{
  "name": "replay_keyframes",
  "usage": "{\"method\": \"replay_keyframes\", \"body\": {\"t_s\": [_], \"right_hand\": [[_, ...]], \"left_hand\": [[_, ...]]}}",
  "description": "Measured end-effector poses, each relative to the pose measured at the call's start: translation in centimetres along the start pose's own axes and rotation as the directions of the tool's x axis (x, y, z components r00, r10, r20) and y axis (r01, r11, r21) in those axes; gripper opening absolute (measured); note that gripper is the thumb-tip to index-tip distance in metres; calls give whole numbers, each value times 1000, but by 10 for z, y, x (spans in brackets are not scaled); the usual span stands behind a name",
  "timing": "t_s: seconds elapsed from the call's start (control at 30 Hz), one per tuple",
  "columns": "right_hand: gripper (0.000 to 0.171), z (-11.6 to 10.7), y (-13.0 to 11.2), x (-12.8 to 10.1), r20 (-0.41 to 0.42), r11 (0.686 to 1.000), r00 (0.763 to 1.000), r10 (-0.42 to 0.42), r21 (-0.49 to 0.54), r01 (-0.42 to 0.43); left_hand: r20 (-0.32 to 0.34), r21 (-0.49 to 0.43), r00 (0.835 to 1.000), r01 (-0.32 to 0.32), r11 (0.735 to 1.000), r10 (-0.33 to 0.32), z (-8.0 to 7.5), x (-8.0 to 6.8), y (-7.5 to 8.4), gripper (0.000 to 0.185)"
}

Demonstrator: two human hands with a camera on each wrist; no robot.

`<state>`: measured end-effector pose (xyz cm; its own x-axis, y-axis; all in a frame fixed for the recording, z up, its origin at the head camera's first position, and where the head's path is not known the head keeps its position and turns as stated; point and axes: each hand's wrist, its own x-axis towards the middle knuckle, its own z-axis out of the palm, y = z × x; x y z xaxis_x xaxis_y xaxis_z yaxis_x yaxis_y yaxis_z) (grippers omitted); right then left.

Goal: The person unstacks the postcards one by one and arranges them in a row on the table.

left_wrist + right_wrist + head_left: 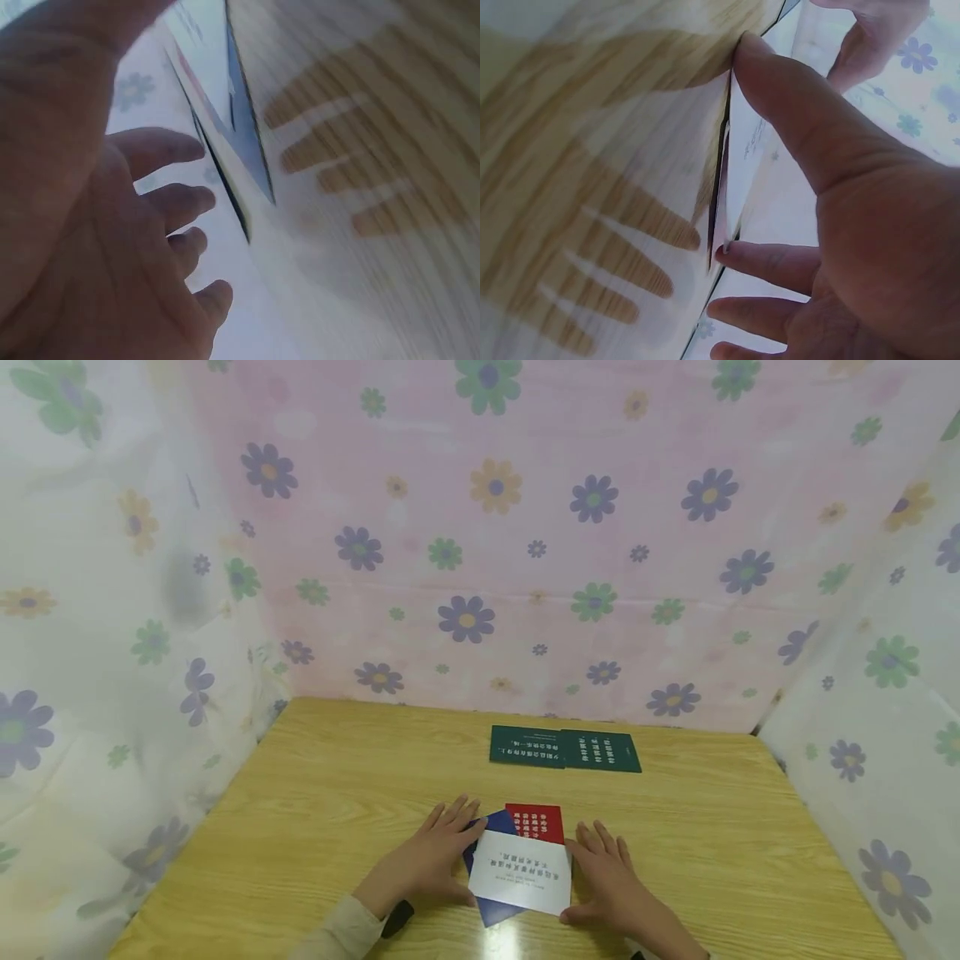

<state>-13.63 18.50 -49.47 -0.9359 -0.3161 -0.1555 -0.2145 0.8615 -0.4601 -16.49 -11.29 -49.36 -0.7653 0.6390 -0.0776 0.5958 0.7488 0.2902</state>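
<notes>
A white card [521, 872] printed with dark characters lies over a blue card [495, 912] and a red card [536, 822], which show from under its edges. My left hand [431, 856] is at the white card's left side, index fingertip by the far corner and thumb close to the near one. At its right side is my right hand [611, 881]. In the right wrist view, the thumb [769, 75] touches one corner and the index fingertip is right at another. Both hands have their fingers spread and fairly straight.
Two dark green cards [527, 747] with white characters lie side by side toward the back of the wooden table [360, 752]. Flower-patterned sheets [525, 543] hang behind the table and along both sides. The glossy tabletop mirrors the hands in the wrist views.
</notes>
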Motion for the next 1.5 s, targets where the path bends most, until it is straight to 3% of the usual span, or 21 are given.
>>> {"method": "replay_keyframes", "body": {"t_s": [0.2,0.37,0.7,1.0,1.2,1.5], "right_hand": [[98,0,1,1,1,998,999,-50,39,50],[105,0,3,-1,17,996,998,-63,61,62],[104,3,8,-2,13,994,997,-80,72,79],[99,6,0,-2,-68,997,995,-70,-34,68],[99,6,-2,-1,-93,994,994,-54,-95,46],[101,8,-1,1,-131,993,989,-73,-101,59]], "left_hand": [[41,-62,999,22,998,-19,-3,-2,-1,100],[58,-38,997,56,998,-54,0,-4,1,98],[39,-23,998,42,999,-41,-1,-6,5,96],[32,-38,999,31,999,-30,-1,-7,5,97],[56,-104,998,33,994,-27,-4,-9,2,94],[51,-133,998,48,990,-42,-3,-13,-5,100]]}}
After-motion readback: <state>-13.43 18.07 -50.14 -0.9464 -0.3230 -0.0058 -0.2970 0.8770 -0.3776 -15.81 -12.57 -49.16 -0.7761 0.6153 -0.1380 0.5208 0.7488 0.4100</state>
